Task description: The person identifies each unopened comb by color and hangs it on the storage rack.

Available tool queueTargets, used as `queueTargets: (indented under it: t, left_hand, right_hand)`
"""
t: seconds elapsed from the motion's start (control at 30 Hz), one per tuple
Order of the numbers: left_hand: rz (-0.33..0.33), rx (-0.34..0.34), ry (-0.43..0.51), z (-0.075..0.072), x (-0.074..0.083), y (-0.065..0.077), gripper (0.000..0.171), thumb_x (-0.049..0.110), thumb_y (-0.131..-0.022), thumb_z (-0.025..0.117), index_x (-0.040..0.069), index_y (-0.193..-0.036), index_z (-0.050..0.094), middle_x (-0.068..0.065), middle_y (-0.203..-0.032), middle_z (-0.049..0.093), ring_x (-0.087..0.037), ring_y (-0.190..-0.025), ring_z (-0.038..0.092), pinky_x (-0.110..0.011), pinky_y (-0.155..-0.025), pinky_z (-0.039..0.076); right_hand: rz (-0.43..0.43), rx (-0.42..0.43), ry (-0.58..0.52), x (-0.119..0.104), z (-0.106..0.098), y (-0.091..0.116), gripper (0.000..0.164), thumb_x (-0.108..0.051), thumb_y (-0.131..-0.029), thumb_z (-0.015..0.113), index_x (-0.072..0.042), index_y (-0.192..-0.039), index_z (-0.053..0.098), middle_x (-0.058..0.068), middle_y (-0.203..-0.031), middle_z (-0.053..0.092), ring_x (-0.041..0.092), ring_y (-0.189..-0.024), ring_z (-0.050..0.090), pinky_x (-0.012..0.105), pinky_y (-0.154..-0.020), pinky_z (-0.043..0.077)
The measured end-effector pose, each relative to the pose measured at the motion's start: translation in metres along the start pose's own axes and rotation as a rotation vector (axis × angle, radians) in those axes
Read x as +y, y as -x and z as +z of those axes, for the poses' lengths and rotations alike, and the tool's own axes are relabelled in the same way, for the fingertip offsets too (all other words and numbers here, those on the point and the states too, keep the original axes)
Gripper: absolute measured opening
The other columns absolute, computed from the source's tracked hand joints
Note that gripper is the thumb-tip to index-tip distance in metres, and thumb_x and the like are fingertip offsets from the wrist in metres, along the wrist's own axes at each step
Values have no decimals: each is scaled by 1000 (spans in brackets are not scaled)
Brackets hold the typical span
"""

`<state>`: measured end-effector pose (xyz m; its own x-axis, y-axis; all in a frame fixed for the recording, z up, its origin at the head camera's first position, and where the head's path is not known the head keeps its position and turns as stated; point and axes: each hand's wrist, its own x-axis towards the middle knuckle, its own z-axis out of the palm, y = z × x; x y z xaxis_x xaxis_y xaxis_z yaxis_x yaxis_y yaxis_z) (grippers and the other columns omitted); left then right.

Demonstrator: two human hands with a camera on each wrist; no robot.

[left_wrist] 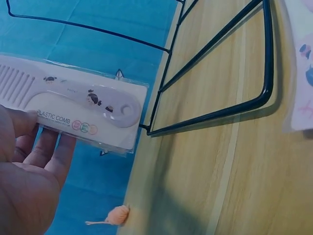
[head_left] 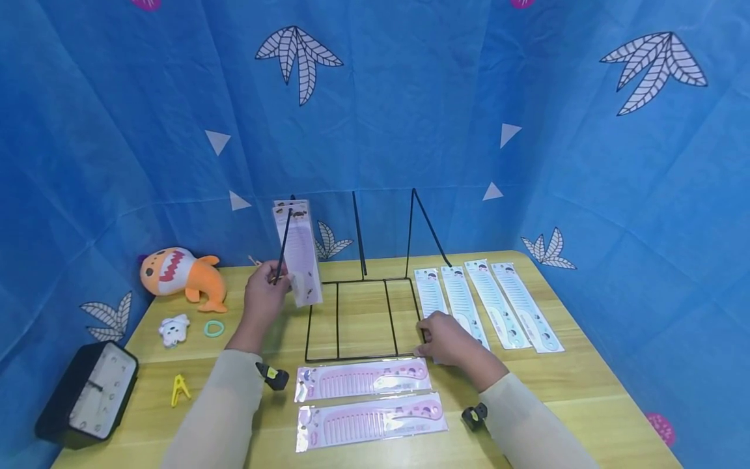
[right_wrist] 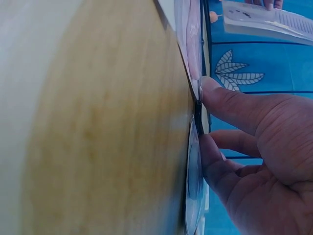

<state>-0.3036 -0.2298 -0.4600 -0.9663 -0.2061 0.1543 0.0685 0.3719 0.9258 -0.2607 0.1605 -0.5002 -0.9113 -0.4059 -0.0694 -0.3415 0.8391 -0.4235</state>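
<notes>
A black wire display rack (head_left: 351,281) stands on the table. At its left prong, purple packaged combs (head_left: 301,247) hang upright, one behind another. My left hand (head_left: 265,293) holds the front one by its edge; in the left wrist view the thumb lies over the packaged comb (left_wrist: 73,105) with fingers at its underside. My right hand (head_left: 448,339) grips the rack's front right base corner between thumb and fingers. In the right wrist view, the right hand (right_wrist: 264,142) has its fingertips beside a pink pack (right_wrist: 193,44) and a blue pack (right_wrist: 194,171).
Two pink packaged combs (head_left: 363,379) lie in front of the rack. Several blue packaged combs (head_left: 498,305) lie at the right. On the left are an orange shark plush (head_left: 196,280), a white bear-shaped item (head_left: 174,330), a green ring (head_left: 213,328), a yellow clip (head_left: 180,389) and a clock (head_left: 96,391).
</notes>
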Motion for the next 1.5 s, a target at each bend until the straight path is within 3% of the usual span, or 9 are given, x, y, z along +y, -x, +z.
queueTargets:
  t: [0.2, 0.5, 0.83, 0.97, 1.2, 1.4, 1.5]
  left_hand:
    - [6, 3, -6, 1, -1, -5, 20, 12, -111, 63, -4, -123, 65, -28, -138, 72, -42, -123, 74, -49, -108, 62]
    - [-31, 33, 52, 2, -1, -6, 27, 17, -112, 63, -5, -126, 70, -27, -135, 73, -40, -122, 75, -42, -108, 63]
    - [-50, 34, 73, 3, -7, -6, 27, 19, -112, 64, -3, -127, 70, -25, -135, 74, -19, -110, 77, -27, -98, 65]
    - [-58, 30, 79, 4, -8, -5, 28, 19, -112, 64, -2, -129, 70, -24, -136, 74, -22, -113, 77, -27, -99, 65]
    - [-96, 14, 55, 3, -12, -4, 31, 23, -112, 65, -1, -132, 70, -23, -137, 73, -33, -125, 74, -40, -107, 62]
    - [-137, -32, -17, 1, -30, 1, 38, 25, -111, 65, -2, -137, 68, -24, -139, 69, -31, -131, 65, -33, -101, 57]
    - [-165, -72, -52, -1, -40, 7, 40, 25, -111, 64, -2, -141, 67, -23, -143, 68, -32, -134, 63, -35, -103, 57]
  right_hand:
    - [-2, 0, 3, 0, -1, 1, 45, -25, -91, 92, -14, -74, 52, -2, -70, 46, 15, -69, 44, 31, -65, 37]
    - [-19, 11, 24, 1, -2, 0, 47, -26, -90, 92, -15, -73, 50, -3, -69, 44, 14, -67, 42, 29, -63, 36]
    - [-10, 2, -3, 1, -1, -1, 46, -27, -91, 92, -13, -73, 51, -3, -68, 43, 14, -66, 42, 29, -63, 36]
    - [-15, 4, -5, 1, -1, 0, 46, -26, -91, 91, -12, -74, 51, -3, -68, 42, 14, -66, 41, 29, -63, 35]
    - [-15, 4, -3, 0, -1, 1, 47, -25, -91, 91, -14, -73, 49, -4, -66, 41, 13, -64, 40, 29, -63, 35]
    - [-2, 0, -17, -1, -1, 1, 47, -25, -91, 91, -14, -73, 49, -3, -68, 42, 14, -66, 41, 29, -63, 35]
    - [4, 1, -11, -1, -1, 1, 47, -25, -91, 91, -14, -73, 50, -2, -68, 42, 15, -67, 42, 30, -64, 36]
